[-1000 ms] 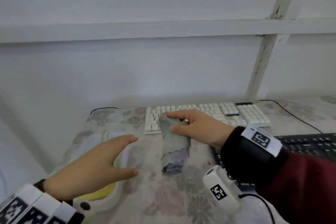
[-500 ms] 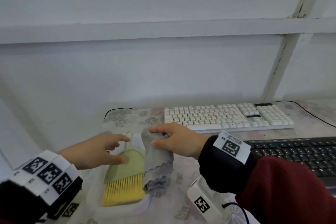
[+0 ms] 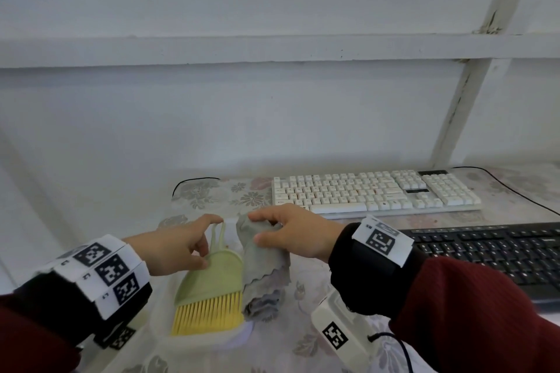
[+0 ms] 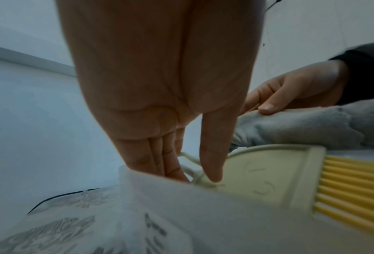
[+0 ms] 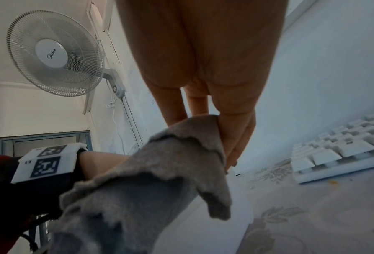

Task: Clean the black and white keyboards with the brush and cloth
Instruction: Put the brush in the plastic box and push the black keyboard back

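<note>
A green brush [image 3: 212,281] with yellow bristles lies in a translucent white tray [image 3: 206,341] at the table's left. My left hand [image 3: 211,241] pinches its thin loop handle between thumb and fingers, and the left wrist view shows that pinch [image 4: 194,177] on the brush [image 4: 268,175]. Right beside it, my right hand [image 3: 254,228] pinches the top of a grey cloth [image 3: 263,266], which hangs down onto the tray's edge. The white keyboard [image 3: 375,191] sits at the back. The black keyboard [image 3: 500,251] lies nearer, on the right.
A floral cloth [image 3: 303,351] covers the table, which ends at a pale wall. A black cable [image 3: 194,180] curves at the back left and another [image 3: 515,191] runs past the white keyboard. A wall fan [image 5: 55,53] shows in the right wrist view.
My right hand has carried the cloth left from the white keyboard's edge to beside the brush. My left hand has reached forward and closed on the brush's loop handle.
</note>
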